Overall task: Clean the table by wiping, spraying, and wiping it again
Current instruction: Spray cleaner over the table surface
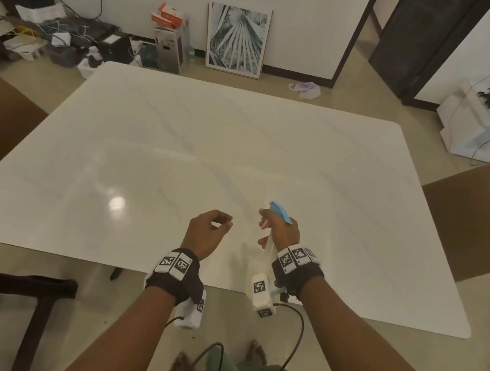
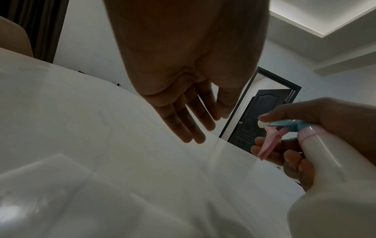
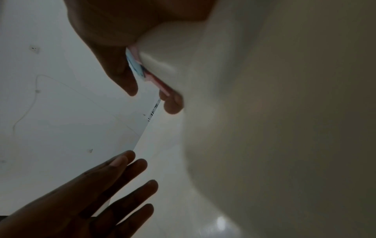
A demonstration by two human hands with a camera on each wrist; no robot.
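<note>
The spray bottle [image 1: 264,256] (white, with a blue-and-pink head) hangs over the near edge of the table [image 1: 182,137], gripped at its neck by the right hand [image 1: 278,230]. Just beside the bottle, the left hand [image 1: 206,232] hovers above the table, fingers [image 2: 183,122] relaxed and holding nothing.

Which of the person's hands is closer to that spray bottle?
Right. The right hand grips the spray bottle by its neck, fingers at the pink trigger. The left hand hovers empty beside it over the table, apart from the bottle.
</note>
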